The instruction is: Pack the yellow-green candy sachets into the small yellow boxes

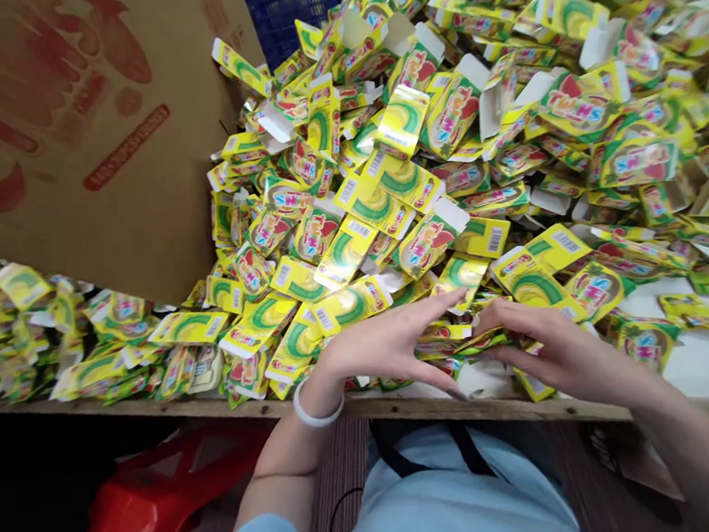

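A large heap of small yellow-and-green printed cartons covers the table, many with white end flaps standing out. At the near edge of the heap, my left hand is open, its thumb and fingers spread apart over some cartons. To its right, my right hand is closed, with a small green-and-yellow packet pinched between thumb and fingers. Part of that packet is hidden by the fingers. A flattened-looking carton lies just beyond my right hand.
A big brown cardboard box with red print stands at the left among the cartons. Small sachets lie on the white tabletop at right. Behind is a blue crate; below left, a red plastic stool.
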